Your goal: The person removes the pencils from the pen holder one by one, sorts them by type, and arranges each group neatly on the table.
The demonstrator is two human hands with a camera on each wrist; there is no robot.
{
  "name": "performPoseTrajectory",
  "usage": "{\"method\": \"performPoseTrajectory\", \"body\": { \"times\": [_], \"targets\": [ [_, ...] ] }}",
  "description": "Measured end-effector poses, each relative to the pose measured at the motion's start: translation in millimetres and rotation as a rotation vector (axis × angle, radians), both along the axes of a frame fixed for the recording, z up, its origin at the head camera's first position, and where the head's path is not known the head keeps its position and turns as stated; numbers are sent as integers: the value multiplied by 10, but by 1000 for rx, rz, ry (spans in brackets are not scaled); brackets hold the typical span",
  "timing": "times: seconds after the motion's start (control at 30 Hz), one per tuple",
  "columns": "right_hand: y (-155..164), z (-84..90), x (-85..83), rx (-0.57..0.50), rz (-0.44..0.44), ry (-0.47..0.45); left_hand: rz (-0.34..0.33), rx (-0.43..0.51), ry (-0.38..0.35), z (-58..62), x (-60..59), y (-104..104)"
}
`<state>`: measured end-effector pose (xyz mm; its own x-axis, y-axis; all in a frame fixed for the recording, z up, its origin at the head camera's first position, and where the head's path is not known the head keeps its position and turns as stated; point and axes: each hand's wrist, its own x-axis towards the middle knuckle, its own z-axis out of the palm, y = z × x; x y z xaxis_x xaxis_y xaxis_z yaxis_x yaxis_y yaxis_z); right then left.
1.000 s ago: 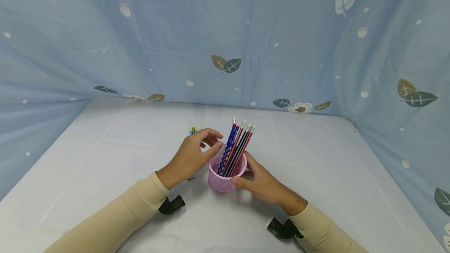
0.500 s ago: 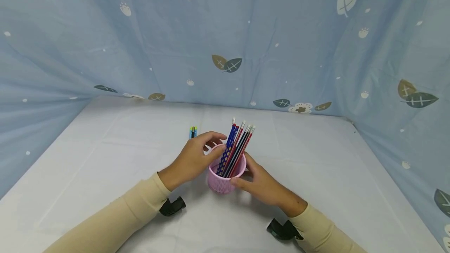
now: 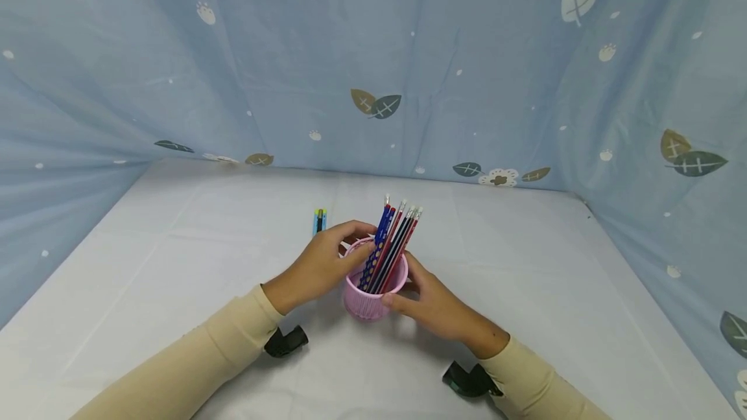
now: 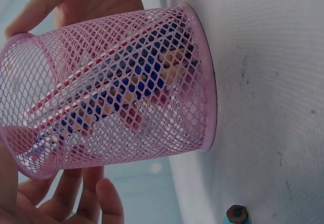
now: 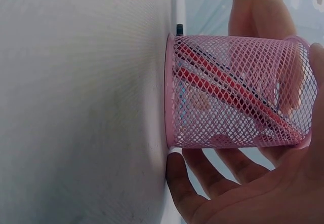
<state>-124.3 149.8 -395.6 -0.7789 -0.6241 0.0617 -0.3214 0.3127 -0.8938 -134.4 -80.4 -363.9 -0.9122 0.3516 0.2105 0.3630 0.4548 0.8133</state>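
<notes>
Pink mesh cup (image 3: 374,290) holding pencils (image 3: 392,244), standing on the worktop (image 3: 175,264); left hand (image 3: 318,266) and right hand (image 3: 434,306) are both clasping it, fingers curled around its sides. Risk: uneven squeezing is likely tipping the top-heavy cup, spilling pencils beyond the fingers.

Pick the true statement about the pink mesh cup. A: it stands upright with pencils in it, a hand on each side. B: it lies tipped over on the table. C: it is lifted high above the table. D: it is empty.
A: the pink mesh cup stands on the table, pencils inside, between the left hand and the right hand.
</notes>
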Motion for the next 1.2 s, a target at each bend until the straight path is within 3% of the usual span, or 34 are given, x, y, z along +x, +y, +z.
{"method": "performPoseTrajectory", "body": {
  "times": [1.2],
  "targets": [
    [8, -24, -10, -8, 3, -11, -36, 34, -32, -2, -8, -9]
  ]
}}
